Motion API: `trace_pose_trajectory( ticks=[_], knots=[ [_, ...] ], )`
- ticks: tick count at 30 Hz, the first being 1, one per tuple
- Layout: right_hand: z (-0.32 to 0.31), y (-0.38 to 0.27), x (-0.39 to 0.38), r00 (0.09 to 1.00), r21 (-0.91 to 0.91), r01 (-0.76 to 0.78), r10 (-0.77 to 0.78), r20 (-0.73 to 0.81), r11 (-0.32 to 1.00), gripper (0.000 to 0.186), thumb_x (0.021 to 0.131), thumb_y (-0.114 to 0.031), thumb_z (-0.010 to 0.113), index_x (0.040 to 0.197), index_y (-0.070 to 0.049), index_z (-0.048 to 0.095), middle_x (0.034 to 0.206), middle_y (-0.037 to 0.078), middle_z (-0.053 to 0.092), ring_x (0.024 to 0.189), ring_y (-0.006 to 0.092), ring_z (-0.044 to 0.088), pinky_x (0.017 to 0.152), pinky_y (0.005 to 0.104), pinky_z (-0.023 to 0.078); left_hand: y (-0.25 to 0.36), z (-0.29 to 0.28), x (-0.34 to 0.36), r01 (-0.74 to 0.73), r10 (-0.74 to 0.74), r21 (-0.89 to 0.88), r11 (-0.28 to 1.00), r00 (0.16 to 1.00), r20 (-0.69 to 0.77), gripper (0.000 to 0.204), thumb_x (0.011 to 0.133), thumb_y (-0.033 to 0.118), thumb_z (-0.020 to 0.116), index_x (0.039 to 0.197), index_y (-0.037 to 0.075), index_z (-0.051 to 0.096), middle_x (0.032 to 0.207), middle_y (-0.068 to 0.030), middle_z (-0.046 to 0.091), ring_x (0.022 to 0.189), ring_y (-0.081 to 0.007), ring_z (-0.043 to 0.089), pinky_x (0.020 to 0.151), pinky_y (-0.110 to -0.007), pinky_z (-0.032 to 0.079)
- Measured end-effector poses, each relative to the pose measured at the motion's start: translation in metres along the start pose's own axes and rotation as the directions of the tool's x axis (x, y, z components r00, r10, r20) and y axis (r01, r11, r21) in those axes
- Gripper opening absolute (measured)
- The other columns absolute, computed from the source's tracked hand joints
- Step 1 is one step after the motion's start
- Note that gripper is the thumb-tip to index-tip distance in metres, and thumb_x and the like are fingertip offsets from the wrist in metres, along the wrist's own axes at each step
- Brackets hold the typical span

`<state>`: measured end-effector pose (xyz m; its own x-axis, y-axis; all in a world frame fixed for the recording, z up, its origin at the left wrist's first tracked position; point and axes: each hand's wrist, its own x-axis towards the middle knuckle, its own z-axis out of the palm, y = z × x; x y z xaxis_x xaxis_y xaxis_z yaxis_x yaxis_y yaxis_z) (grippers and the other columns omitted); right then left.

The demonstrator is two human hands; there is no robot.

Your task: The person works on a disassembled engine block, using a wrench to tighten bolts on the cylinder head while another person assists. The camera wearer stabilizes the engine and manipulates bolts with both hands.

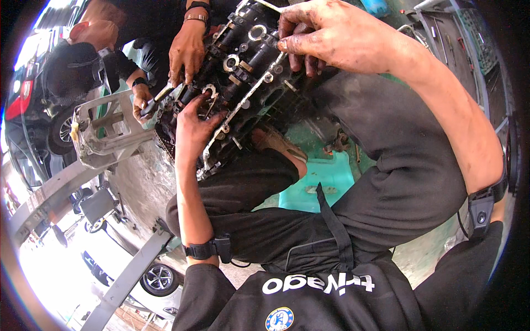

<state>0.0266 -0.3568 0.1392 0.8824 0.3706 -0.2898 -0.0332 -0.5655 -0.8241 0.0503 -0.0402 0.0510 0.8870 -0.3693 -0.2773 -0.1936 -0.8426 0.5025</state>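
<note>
A dark, oily engine cylinder head (243, 83) with camshafts and pale metal rings along it lies slanted in front of me. My left hand (197, 124) is on its near left end, thumb and fingers bent around parts beside one pale ring (210, 91). Over the upper right edge my right hand (326, 38) is closed, its thumb against the rim and its blackened fingers curled; the undersides of those fingers are partly hidden. A co-worker's hand (186, 55) touches the head's far left side. That person's other hand (141, 105) holds a dark-handled tool (157, 100) against the same end.
A pale metal casting (107, 129) stands left of the engine. Below, between my legs, is a turquoise plastic stool (320, 176). Metal beams (130, 276) and parked cars (160, 278) lie left; a tool rack (469, 49) stands at the right.
</note>
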Motion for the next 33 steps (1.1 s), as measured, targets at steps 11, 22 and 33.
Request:
trace_pose_trajectory(
  ticks=[11,22,33],
  knots=[
    [-0.004,-0.002,-0.003,0.998,0.070,-0.057,0.056,0.024,0.996,0.026,0.092,-0.020,0.052,0.093,0.005,0.059,0.077,0.018,0.065,0.072,0.0244,0.063,0.066,0.0355,0.048,-0.004,0.000,0.003,0.051,-0.049,-0.079,0.996,0.998,0.028,0.061,0.069,0.013,0.077,0.124,-0.001,0.055,0.108,-0.0153,0.066,0.097,-0.0169,0.063,0.088,-0.029,0.047],
    [-0.004,-0.005,-0.003,0.991,0.073,-0.134,0.133,0.018,0.988,0.025,0.091,-0.021,0.055,0.095,0.004,0.061,0.078,0.014,0.066,0.071,0.0221,0.062,0.065,0.0342,0.049,-0.007,0.010,-0.001,0.103,-0.116,-0.148,0.983,0.990,-0.078,0.050,0.067,0.014,0.082,0.109,0.001,0.056,0.099,-0.0117,0.068,0.089,-0.0181,0.063,0.082,-0.031,0.049],
    [0.064,0.004,0.025,0.999,-0.221,0.037,-0.044,-0.030,0.975,0.023,0.079,-0.023,0.067,0.093,-0.005,0.069,0.085,0.012,0.069,0.080,0.0220,0.065,0.076,0.0331,0.050,-0.025,0.012,-0.011,0.038,-0.086,-0.333,0.942,0.988,-0.131,0.082,0.060,0.017,0.087,0.127,0.000,0.043,0.107,-0.0154,0.063,0.076,-0.0163,0.061,0.069,-0.029,0.051]
  ],
)
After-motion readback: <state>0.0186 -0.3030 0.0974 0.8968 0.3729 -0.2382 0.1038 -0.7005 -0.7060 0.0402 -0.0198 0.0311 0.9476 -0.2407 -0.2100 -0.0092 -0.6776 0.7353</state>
